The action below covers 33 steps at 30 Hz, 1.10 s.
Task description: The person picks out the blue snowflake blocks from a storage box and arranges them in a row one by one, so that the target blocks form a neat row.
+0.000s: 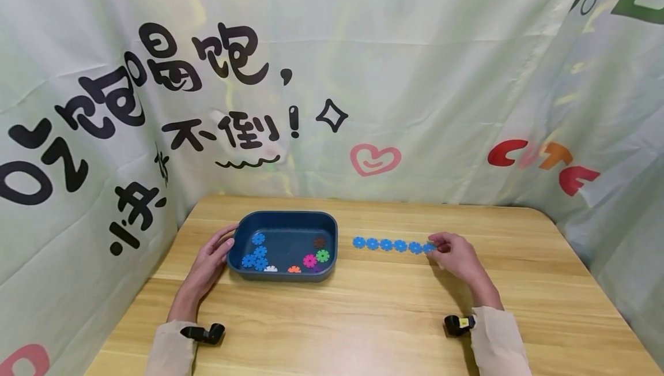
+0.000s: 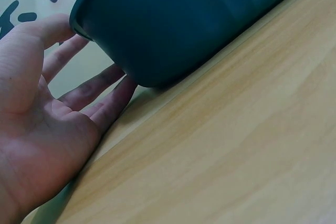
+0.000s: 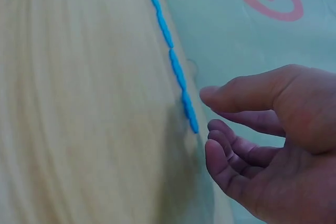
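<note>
A dark blue rectangular tray (image 1: 282,276) stands on the table. My left hand (image 1: 208,263) is at its left end, with thumb and fingers touching the outside; in the left wrist view the thumb meets the rim and the fairly straight fingers reach along the tray wall (image 2: 157,30). Right of the tray, several blue notched plastic discs (image 1: 386,245) lie in a row. My right hand (image 1: 455,255) is at the row's right end. In the right wrist view, loosely bent fingers (image 3: 223,163) hold nothing, beside the edge-on blue row (image 3: 178,72).
Inside the tray lie more blue discs (image 1: 260,251) at the left, and pink (image 1: 309,260), green (image 1: 323,256), brown (image 1: 319,242), orange (image 1: 294,269) and white (image 1: 270,269) ones. The wooden table (image 1: 363,318) backs onto a printed curtain (image 1: 441,105).
</note>
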{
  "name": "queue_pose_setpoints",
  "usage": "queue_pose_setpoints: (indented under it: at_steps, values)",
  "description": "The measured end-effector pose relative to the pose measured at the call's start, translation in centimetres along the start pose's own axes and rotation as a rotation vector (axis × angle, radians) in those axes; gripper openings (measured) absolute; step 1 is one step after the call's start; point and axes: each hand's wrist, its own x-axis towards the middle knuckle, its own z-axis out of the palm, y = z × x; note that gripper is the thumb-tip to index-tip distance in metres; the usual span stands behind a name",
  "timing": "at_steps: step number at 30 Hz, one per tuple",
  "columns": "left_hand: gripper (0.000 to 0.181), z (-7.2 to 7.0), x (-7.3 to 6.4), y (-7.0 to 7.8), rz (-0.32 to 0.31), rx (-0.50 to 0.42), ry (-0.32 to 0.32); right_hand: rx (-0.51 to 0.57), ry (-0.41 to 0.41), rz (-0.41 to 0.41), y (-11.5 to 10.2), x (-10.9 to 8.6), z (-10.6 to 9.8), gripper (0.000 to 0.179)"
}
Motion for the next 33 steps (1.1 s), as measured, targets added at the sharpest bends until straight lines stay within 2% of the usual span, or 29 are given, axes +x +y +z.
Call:
queue_pose_setpoints:
  at_steps: [8,16,24,33]
  values:
    - [0.056,0.1,0.0,0.0,-0.001,0.008,0.002,0.077,0.067,-0.097,-2.0,-0.1,0.1,0.035]
    - [0.057,0.0,0.1,-0.1,-0.006,0.009,0.003,0.128,0.101,-0.170,-4.2,0.0,1.0,0.031]
    - [0.056,0.0,0.1,0.0,0.010,0.010,-0.008,0.177,0.093,-0.206,-5.9,0.2,2.7,0.028]
    - [0.055,-0.1,0.1,-0.1,0.009,0.007,-0.006,0.221,0.089,-0.264,-7.4,0.2,5.6,0.026]
